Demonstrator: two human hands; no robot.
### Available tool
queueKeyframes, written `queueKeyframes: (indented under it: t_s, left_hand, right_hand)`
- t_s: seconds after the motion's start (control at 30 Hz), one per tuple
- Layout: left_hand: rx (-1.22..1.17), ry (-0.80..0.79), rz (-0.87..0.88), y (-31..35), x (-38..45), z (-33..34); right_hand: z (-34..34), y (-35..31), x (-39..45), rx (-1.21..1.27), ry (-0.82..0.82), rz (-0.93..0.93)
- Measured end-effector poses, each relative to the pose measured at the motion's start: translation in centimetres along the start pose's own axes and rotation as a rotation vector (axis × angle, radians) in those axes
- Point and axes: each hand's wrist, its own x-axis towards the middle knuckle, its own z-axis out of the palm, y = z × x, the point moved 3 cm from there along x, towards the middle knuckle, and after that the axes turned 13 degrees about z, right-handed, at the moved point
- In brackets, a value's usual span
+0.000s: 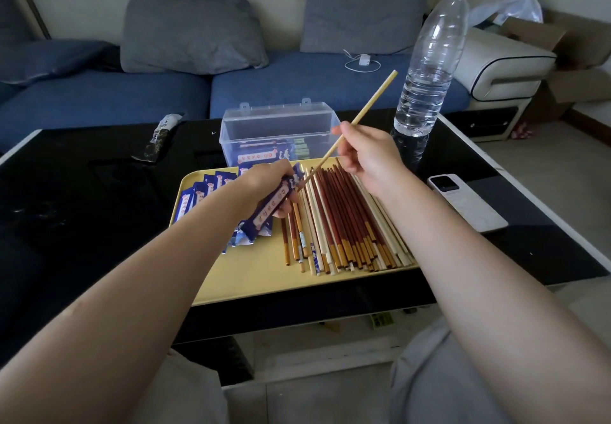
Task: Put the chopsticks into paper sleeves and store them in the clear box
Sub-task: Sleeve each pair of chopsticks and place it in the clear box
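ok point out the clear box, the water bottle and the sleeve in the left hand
clear box [281, 123]: head view, open lid
water bottle [426, 73]: head view, mid body
paper sleeve [269, 205]: head view, printed middle, held in left hand [267, 179]

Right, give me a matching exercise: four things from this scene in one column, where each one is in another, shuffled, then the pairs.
Things:
1. pale chopstick
2. paper sleeve
3. water bottle
4. clear box

Places:
A. standing on the black table, right of the box
B. held in the left hand
C. behind the yellow tray, lid open
D. pinched in the right hand, lower tip at the sleeve's mouth

Pairs: 1-D, 2-B, 3-A, 4-C
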Motion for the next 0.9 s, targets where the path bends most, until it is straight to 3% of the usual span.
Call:
queueKeyframes:
  t_s: [0.33,0.77,0.9]
  left_hand:
    - [0.104,-0.247,-0.011,-0.4,-0.2,0.4]
    - [0.228,-0.276,-0.003,-0.6,0.0,0.3]
    - [0.196,-0.279,0.013,-0.5,0.0,0.6]
  right_hand:
    - [-1.3,-0.1,0.4,0.085,0.338,0.110]
    - [-1.8,0.3,0.7,0.067,0.424,0.182]
    - [-1.0,0.8,0.5,0.055,0.380,0.162]
